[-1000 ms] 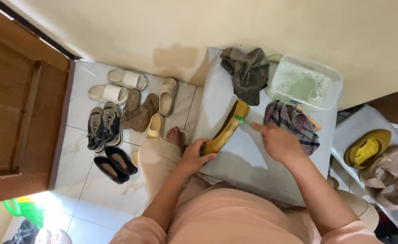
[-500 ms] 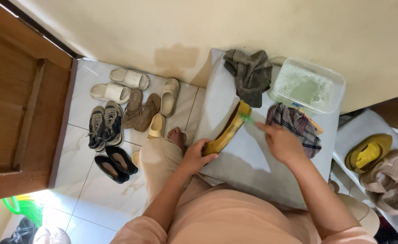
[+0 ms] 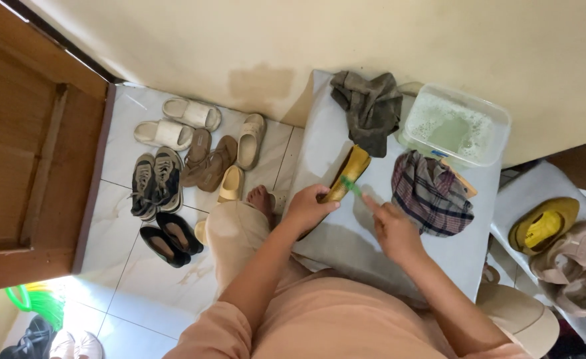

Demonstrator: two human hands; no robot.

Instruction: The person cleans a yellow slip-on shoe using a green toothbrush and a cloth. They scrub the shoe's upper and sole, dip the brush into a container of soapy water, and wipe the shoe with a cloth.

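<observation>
A grey-white bench [image 3: 346,233] stood against the wall, and the yellow shoe [image 3: 347,171] lay on it, toe toward the wall. A plastic tub [image 3: 456,126] of sudsy water sat at the far corner, a grey rag [image 3: 369,106] and a plaid cloth [image 3: 432,193] beside it. My left hand [image 3: 308,207] gripped the shoe's heel end. My right hand [image 3: 391,226] pinched a small green brush [image 3: 351,185] against the shoe's side.

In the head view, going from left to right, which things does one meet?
Wooden door → dark sneakers → left hand → yellow shoe → right hand → plaid cloth → yellow cap
</observation>
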